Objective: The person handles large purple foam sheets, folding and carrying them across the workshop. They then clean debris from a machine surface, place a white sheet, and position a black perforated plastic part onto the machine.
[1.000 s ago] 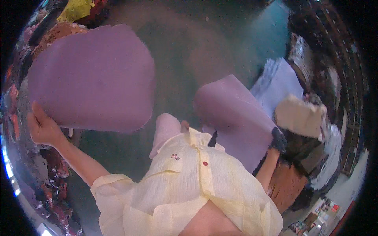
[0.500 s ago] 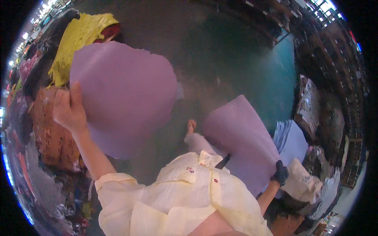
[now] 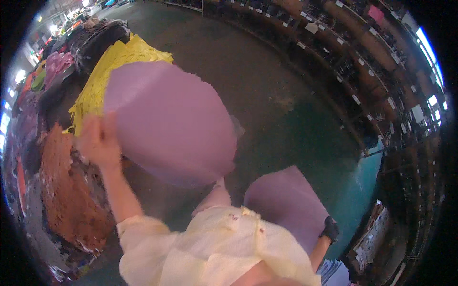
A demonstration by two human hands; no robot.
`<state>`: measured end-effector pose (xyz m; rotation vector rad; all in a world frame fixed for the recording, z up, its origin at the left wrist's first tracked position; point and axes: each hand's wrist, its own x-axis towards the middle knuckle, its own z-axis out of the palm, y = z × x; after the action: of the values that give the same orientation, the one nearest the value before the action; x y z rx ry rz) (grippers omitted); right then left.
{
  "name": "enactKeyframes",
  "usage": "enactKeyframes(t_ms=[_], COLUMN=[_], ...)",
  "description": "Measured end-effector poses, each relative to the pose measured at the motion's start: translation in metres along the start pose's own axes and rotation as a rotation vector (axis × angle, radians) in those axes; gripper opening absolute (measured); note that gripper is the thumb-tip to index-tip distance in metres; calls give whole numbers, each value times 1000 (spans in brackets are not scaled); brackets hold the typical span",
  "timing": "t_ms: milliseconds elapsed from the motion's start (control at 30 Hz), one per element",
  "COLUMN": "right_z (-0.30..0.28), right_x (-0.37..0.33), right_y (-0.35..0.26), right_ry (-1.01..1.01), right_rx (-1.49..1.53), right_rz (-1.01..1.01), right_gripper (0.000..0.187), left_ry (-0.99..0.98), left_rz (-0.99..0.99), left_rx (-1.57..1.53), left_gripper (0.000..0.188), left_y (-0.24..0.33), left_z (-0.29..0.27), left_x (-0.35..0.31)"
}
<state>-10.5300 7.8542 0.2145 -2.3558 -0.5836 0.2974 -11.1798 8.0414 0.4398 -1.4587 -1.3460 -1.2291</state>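
My bare left hand (image 3: 101, 140), blurred by motion, is closed on the left edge of a large pale purple sheet (image 3: 167, 124). This sheet has a rounded, uneven outline and looks like leather. On the lower right, my right hand (image 3: 329, 229), in a dark glove, grips the edge of a second purple sheet (image 3: 286, 205). That one hangs bent beside my body, with its lower part hidden behind my arm and shirt. The two sheets are apart. Behind the left-hand sheet, a draped yellow pile (image 3: 126, 57) is partly covered.
Ragged brown sheets (image 3: 71, 190) are heaped on the left, with more coloured piles beyond. Long dark shelves (image 3: 329, 52) with small white tags line the far and right sides. A pale blue stack (image 3: 334, 274) and a pile of light sheets (image 3: 372, 238) stand lower right. The floor (image 3: 229, 62) is dark green-brown.
My view has shifted: the blue stack has slid down toward the lower edge, and more shelving and far floor show. Both hands keep their sheets; the right-hand sheet sits lower in view.
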Motion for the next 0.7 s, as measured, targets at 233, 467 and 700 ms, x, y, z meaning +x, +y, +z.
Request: enactKeyframes(t_ms=[233,467,700], right_z=[153,364,574], right_x=[88,248,386], right_y=[-152,-387,-635], right_ry=[42,-63,-194], right_rx=[-56,-14,-198], right_rz=[155,-49,-478], right_gripper=[32,33,34], left_ry=[-80,9,129], left_rz=[-112,-324,-465], left_rx=[-334,-101,61], left_gripper=[43,44,35], left_y=[-30,-100,-208], left_z=[314,570,728], left_x=[78,135,172])
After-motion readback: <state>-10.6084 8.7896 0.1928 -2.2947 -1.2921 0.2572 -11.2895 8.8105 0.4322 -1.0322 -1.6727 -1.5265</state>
